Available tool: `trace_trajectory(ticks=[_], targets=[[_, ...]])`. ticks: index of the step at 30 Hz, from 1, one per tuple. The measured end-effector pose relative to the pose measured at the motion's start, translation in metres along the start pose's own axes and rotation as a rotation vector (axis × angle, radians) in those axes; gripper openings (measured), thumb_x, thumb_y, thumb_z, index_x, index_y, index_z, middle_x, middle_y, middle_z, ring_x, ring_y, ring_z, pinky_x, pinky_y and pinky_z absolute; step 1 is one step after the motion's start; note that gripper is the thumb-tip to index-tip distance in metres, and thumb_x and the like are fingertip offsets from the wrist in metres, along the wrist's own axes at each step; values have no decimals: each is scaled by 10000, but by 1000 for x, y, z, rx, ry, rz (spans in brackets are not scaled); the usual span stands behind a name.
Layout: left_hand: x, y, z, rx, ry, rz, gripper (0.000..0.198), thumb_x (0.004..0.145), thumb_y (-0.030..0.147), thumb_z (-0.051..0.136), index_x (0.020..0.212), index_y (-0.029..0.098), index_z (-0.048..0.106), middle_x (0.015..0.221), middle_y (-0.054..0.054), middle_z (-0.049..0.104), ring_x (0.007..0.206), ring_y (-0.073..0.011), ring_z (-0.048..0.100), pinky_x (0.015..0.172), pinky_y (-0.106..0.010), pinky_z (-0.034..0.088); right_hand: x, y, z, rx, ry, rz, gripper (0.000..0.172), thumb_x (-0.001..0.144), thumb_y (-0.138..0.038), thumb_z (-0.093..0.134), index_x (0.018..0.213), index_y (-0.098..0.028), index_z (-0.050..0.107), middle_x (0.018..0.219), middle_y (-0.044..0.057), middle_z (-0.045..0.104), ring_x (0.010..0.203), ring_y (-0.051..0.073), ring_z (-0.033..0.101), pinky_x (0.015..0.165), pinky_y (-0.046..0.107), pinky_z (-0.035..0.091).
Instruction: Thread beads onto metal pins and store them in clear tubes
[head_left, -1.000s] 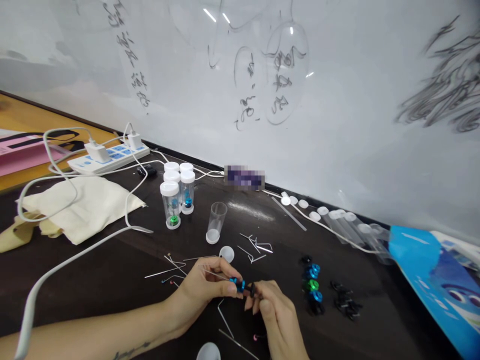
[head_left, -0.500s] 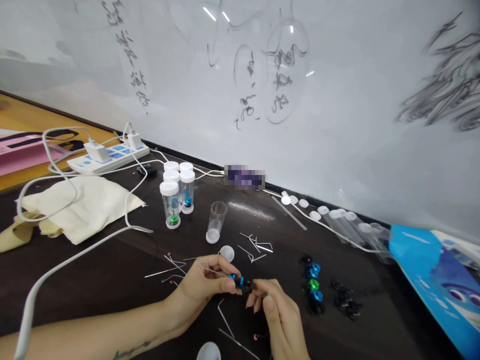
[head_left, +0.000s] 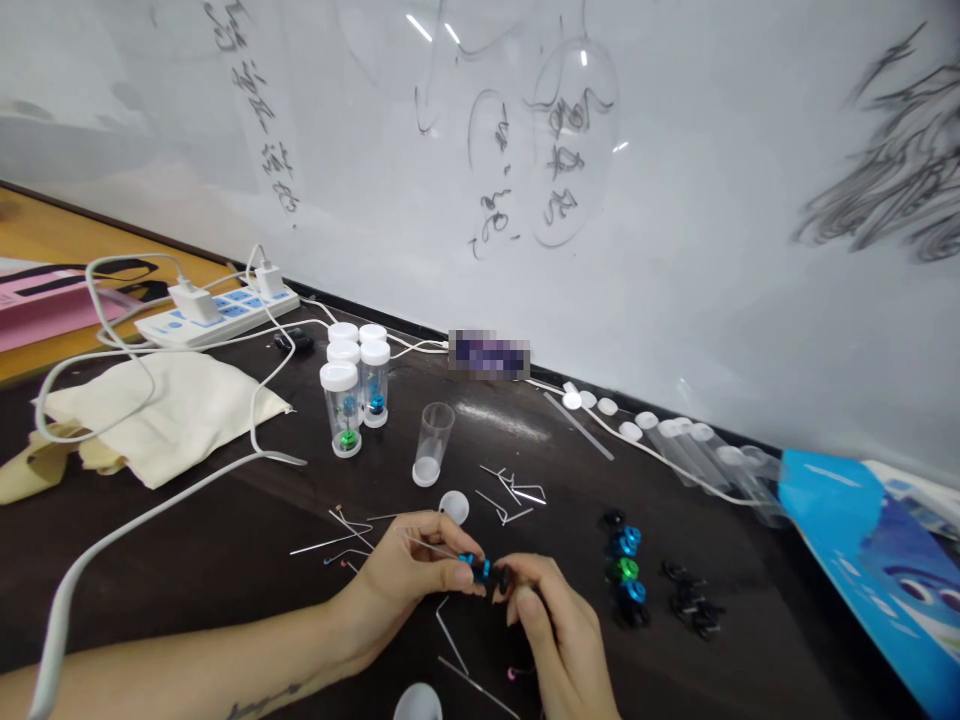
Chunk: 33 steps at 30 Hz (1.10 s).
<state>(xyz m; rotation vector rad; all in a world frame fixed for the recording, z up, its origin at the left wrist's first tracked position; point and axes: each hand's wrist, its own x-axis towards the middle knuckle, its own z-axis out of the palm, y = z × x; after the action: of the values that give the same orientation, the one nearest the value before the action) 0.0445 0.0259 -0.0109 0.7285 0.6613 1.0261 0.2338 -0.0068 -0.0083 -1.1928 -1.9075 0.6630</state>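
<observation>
Between the thumb and fingers of my left hand (head_left: 405,575) is a small blue-and-black spool-like part (head_left: 477,567), its black end pointing right. A thin metal rod runs back from it across the left fingers. My right hand (head_left: 562,625) is curled, with its fingertips at the black end of that part. Below the hands lie a bent metal rod (head_left: 452,638) and a pink-tipped wire (head_left: 513,674), partly hidden by my right hand. A white cap (head_left: 454,507) sits just behind my left fingers.
Several capped clear tubes (head_left: 340,410) stand behind, near one open tube (head_left: 433,445). Bent rods (head_left: 514,488) lie mid-table. Blue and green spools (head_left: 627,570) and black pieces (head_left: 691,600) lie right. A cloth bag (head_left: 161,410), power strip (head_left: 217,315) and white cable (head_left: 79,570) are left.
My right hand has shifted slightly, and its thumb and fingers have closed in around the black end. The blue-and-black part has moved a little to the right and down.
</observation>
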Motion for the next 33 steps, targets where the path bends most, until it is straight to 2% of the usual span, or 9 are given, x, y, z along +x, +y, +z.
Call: trace_trajectory(ticks=[4, 6, 12, 15, 21, 25, 27, 30, 33], targets=[[-1, 0, 0, 55, -21, -25, 188, 603, 150, 857, 743, 137, 733, 690, -30, 730, 646, -144, 661, 672, -253, 497, 2, 1, 2, -36, -50, -5, 369, 1010, -386, 329, 767, -213, 546, 687, 17, 582, 672, 178, 561, 618, 274, 427], [-1, 1, 0, 69, -14, -20, 191, 594, 156, 862, 736, 138, 735, 687, -32, 732, 644, -145, 658, 660, -250, 489, 3, 2, 3, -52, -71, -20, 385, 1012, -371, 320, 719, -214, 515, 667, 15, 568, 663, 177, 542, 613, 276, 418], [1, 0, -1, 29, -20, 0, 169, 622, 146, 846, 751, 136, 736, 689, -27, 730, 642, -131, 654, 674, -236, 489, 5, -1, 1, -85, -55, -75, 165, 986, -264, 416, 928, -224, 565, 798, 24, 611, 731, 182, 571, 656, 274, 447], [1, 0, -1, 37, -13, 5, 161, 625, 128, 841, 750, 138, 740, 687, -22, 727, 640, -124, 650, 668, -223, 486, 6, -1, 1, -70, -43, -94, 146, 979, -229, 422, 989, -228, 568, 883, 39, 629, 795, 196, 587, 701, 284, 460], [-1, 0, 0, 27, -17, -4, 149, 635, 127, 836, 747, 136, 738, 679, -24, 734, 631, -118, 656, 662, -214, 486, 5, 0, 1, -54, -76, -58, 154, 992, -271, 408, 986, -231, 556, 905, 44, 619, 830, 206, 580, 727, 298, 441], [-1, -1, 0, 24, -32, -11, 167, 620, 132, 847, 741, 139, 733, 681, -26, 740, 629, -129, 668, 653, -223, 495, 3, 1, 2, -38, -72, -53, 354, 1018, -406, 288, 856, -222, 544, 791, 29, 600, 739, 198, 555, 711, 317, 413], [-1, -1, 0, 27, -33, -11, 173, 615, 129, 850, 741, 140, 732, 684, -22, 737, 632, -128, 668, 656, -223, 497, 3, 0, 3, -48, -77, -37, 395, 1019, -415, 274, 785, -220, 526, 724, 19, 575, 697, 192, 532, 663, 306, 400], [0, -2, -1, 25, -31, -7, 165, 624, 123, 844, 746, 140, 734, 690, -17, 732, 639, -120, 663, 665, -217, 495, 4, -2, 2, -74, -107, -16, 323, 1014, -340, 334, 773, -218, 511, 729, 16, 570, 710, 189, 526, 650, 290, 398], [1, -3, -3, 19, -26, 7, 157, 633, 124, 839, 749, 139, 734, 692, -19, 733, 644, -117, 659, 675, -218, 495, 4, -2, 1, -76, -110, -33, 185, 998, -262, 386, 881, -222, 523, 813, 19, 587, 760, 188, 541, 689, 286, 411]])
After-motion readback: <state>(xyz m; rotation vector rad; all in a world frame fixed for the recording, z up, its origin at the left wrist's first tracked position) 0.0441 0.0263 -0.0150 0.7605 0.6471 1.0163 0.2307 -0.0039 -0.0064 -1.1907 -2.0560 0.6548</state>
